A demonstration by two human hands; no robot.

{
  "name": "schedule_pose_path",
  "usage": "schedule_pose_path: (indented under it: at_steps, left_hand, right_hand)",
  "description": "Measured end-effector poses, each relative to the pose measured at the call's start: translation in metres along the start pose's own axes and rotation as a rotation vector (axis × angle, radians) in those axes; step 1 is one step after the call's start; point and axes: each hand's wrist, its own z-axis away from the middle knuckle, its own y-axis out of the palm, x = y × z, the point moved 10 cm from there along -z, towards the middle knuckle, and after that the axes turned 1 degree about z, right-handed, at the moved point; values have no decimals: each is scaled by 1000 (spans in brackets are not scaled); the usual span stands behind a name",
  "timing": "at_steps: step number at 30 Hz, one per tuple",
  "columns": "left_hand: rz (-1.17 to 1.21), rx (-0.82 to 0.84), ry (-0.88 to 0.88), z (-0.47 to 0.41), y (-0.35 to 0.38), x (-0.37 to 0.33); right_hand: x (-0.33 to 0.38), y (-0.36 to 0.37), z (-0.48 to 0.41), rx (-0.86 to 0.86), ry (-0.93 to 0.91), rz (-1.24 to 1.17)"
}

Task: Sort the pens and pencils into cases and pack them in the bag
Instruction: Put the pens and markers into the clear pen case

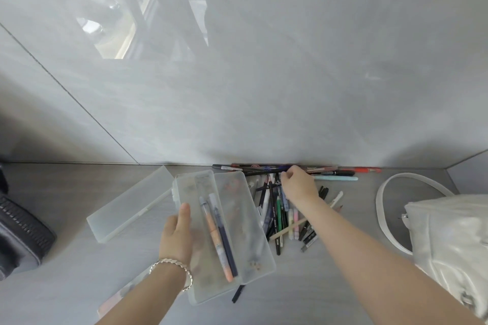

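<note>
Left hand (175, 235), open case (237, 208), pens (277, 208), bag (449, 232)

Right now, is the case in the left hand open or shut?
Open. The case lies spread in two halves; two pens lie inside the half the left hand holds.

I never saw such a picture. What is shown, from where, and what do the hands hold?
No machine: a person wears a camera on the head, looking down at their own arms. The left hand holds an open pencil case with an orange pen and a dark blue pen inside. The right hand reaches into the pile of pens and pencils by the wall; whether it grips one is unclear. A closed case lies left, a white bag right.
</note>
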Motion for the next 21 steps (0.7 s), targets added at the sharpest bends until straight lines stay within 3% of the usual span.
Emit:
schedule_pose_path:
  at_steps: [3, 6, 10, 13, 17, 21]
  left_hand:
    - [23, 6, 1, -5, -3, 2]
    - [22, -5, 15, -9, -6, 0]
    - [39, -8, 13, -11, -9, -3]
    - [42, -11, 23, -12, -10, -7]
    - [61, -19, 19, -14, -14, -6]
    - [86, -26, 10, -14, -21, -7]
  right_hand:
    - [-7, -1, -5, -130, 72, -69]
    - [-19, -9, 4, -253, 193, -368]
    - [-5, -27, 19, -356, 4, -568]
    - [27, -39, 29, -362, -241, -395]
    - [71, -12, 32, -147, -464, -59]
    - [82, 31, 20, 1, -522, 509]
